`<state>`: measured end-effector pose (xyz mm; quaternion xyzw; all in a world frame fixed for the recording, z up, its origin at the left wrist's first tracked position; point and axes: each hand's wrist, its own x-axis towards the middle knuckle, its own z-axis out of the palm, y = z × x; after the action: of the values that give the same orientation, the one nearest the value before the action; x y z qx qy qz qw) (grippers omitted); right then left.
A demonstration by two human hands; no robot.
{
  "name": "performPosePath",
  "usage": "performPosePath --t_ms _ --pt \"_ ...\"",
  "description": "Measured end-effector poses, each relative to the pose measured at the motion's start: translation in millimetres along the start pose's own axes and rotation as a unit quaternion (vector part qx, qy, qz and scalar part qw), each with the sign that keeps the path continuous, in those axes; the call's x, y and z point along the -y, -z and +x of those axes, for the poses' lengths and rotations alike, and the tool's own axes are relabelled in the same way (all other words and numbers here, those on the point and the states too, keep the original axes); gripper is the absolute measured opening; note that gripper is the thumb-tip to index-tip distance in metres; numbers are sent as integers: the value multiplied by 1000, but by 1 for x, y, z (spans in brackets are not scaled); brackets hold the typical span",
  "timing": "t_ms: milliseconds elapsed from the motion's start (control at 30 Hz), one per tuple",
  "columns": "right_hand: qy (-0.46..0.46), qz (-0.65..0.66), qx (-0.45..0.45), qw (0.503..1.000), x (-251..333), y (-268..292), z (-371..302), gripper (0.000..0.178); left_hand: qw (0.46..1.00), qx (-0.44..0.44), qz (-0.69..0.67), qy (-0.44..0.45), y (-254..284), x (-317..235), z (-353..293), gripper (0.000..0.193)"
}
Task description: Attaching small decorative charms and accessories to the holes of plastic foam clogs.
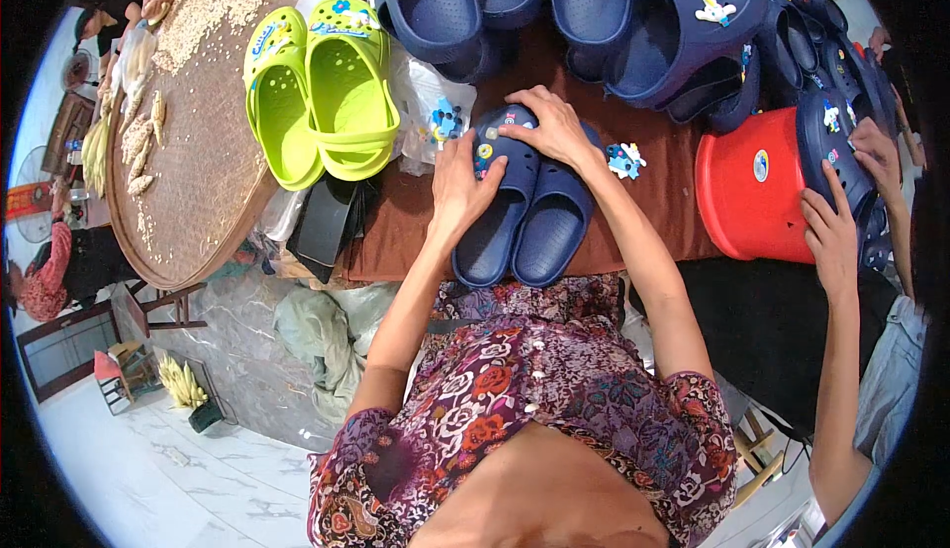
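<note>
A pair of navy clogs (550, 235) lies in front of me on the brown cloth, heels toward me. My left hand (463, 184) grips the outer side of the left clog (485, 238), its thumb on the upper. Across the toe of that clog reaches my right hand (554, 131), fingers curled over the front and thumb pressed on top among small coloured charms. Whether a charm is under the right fingertips is hidden. Blue and white charms (624, 159) lie right of the pair, and a clear plastic bag with blue charms (445, 121) lies to its left.
Lime-green clogs (351, 103) stand at the left beside a round woven tray (188, 241) bearing pale kernels. Several larger navy clogs (683, 34) line the back. At the right, another person's hands (831, 227) hold a navy clog by a red bucket (747, 187).
</note>
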<state>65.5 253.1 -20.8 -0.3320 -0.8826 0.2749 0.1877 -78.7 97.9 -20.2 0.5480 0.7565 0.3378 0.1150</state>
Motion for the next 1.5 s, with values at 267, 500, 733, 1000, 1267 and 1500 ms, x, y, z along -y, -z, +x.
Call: performPosePath --t_ms 267,500,733,1000,1267,1500 --pt "3 -8 -3 1000 10 -1 -4 47 995 37 -28 85 0 6 16 68" --pt "-4 32 -31 999 0 13 -13 59 991 54 -62 102 12 4 7 66" --pt "-33 -99 -15 994 4 20 -22 64 986 73 -20 150 21 1 5 64" --pt "-15 -143 -28 989 15 6 -22 51 979 140 -30 146 22 0 12 52" --pt "16 -186 -42 982 10 -8 -18 44 988 137 -35 66 14 -4 13 29" --pt "6 -244 -59 968 14 -10 -16 32 988 137 -46 56 10 0 12 25"
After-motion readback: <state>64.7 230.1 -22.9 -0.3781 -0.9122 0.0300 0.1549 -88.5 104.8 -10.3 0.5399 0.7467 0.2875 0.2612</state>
